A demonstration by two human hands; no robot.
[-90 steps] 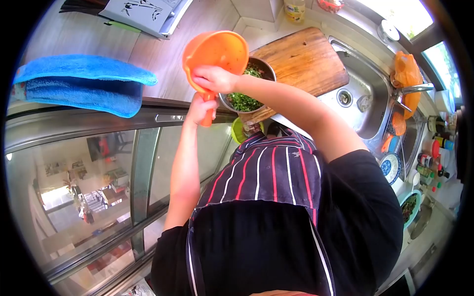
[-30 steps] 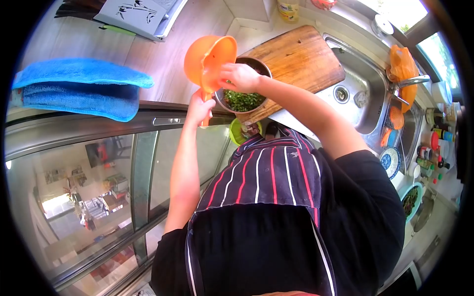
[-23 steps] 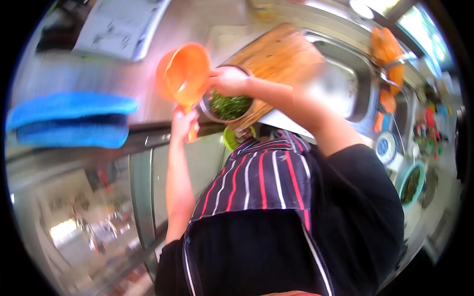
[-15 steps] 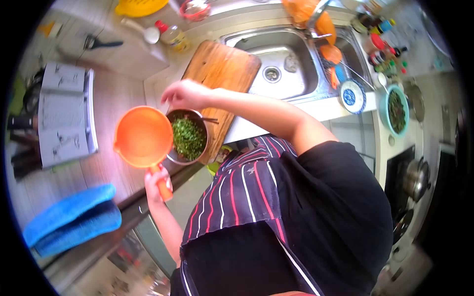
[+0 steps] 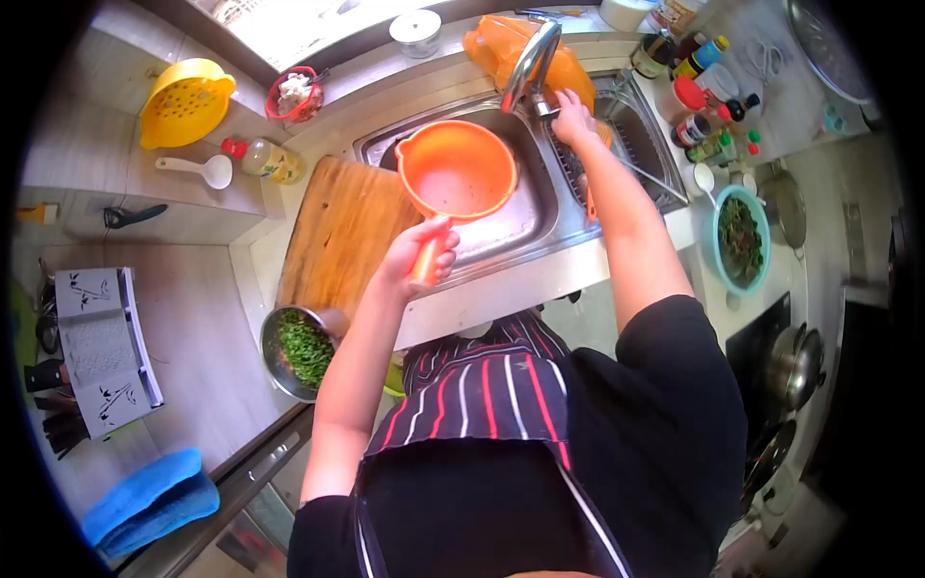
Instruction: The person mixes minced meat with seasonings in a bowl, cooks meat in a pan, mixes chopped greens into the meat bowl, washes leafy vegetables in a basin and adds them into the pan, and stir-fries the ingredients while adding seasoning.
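Observation:
My left hand [image 5: 421,254] is wrapped round the handle of an orange ladle [image 5: 461,171], whose bowl is over the left part of the steel sink [image 5: 525,222]. My right hand [image 5: 575,119] is at the faucet [image 5: 528,72], with its thumb and fingers at the small lever [image 5: 547,111] by the faucet's base. A steel bowl [image 5: 271,358] of chopped greens [image 5: 305,349] stands at the lower left corner of the wooden cutting board [image 5: 342,236], left of my left forearm.
An orange bag [image 5: 496,46] lies behind the faucet. Bottles [image 5: 692,130] and a turquoise basin of greens [image 5: 740,241] stand at the right, with a lidded pot [image 5: 798,366] beyond. At the left are a knife holder [image 5: 101,352], a blue cloth [image 5: 154,501] and a yellow colander [image 5: 188,104].
The view has swung toward the sink. My left hand has carried the ladle from beside the bowl of greens to over the sink. My right hand has left the bowl and reached the faucet.

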